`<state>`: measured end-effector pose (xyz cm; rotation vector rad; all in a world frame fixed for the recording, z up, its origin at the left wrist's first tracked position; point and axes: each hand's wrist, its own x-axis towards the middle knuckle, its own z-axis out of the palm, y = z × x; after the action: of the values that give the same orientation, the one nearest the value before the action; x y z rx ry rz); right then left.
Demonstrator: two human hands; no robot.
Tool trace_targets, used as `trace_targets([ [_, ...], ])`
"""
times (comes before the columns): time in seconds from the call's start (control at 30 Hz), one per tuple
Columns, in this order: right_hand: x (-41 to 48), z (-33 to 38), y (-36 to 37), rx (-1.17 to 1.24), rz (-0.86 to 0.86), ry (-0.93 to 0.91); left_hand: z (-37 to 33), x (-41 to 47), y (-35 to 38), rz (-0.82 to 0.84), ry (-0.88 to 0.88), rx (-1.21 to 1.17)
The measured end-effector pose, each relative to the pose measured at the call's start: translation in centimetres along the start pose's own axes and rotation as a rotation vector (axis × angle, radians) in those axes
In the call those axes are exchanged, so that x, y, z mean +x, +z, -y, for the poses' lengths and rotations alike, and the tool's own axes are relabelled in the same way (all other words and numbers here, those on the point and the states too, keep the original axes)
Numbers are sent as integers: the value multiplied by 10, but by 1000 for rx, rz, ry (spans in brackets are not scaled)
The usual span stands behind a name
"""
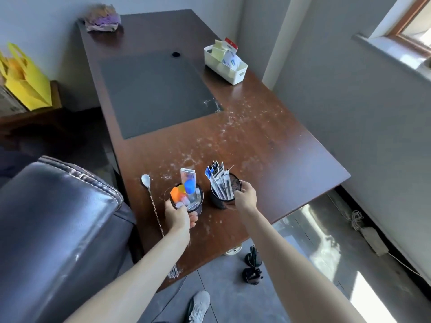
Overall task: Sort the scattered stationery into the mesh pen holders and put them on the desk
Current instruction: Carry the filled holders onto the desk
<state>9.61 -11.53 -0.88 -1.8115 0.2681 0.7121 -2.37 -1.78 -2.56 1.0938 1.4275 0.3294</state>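
Note:
Two black mesh pen holders stand side by side on the brown desk (268,145) near its front edge. The left holder (197,201) contains orange, blue and white stationery and a tall packet. My left hand (179,215) grips its near side. The right holder (218,202) is filled with several black-and-white packaged pens standing upright. My right hand (245,197) grips its right side, fingers curled round the rim. Both holders rest on the desk surface.
A long-handled metal spoon (151,201) lies left of the holders. A dark mat (154,94) covers the desk's middle, a white box of papers (225,64) stands behind it. A leather chair (58,229) stands to the left. Black objects (251,266) lie on the floor.

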Motion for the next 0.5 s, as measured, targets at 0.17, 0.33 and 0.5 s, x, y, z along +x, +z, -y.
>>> trace_targets([
  [0.17,11,-6,3,-30,-6,1,6,-2,2,-4,1,2],
  [0.33,12,-11,1,-33,14,-28,10,0,2,66,-31,-10],
  [0.5,9,-20,-6,-8,-58,-79,14,-16,5,52,-71,-121],
])
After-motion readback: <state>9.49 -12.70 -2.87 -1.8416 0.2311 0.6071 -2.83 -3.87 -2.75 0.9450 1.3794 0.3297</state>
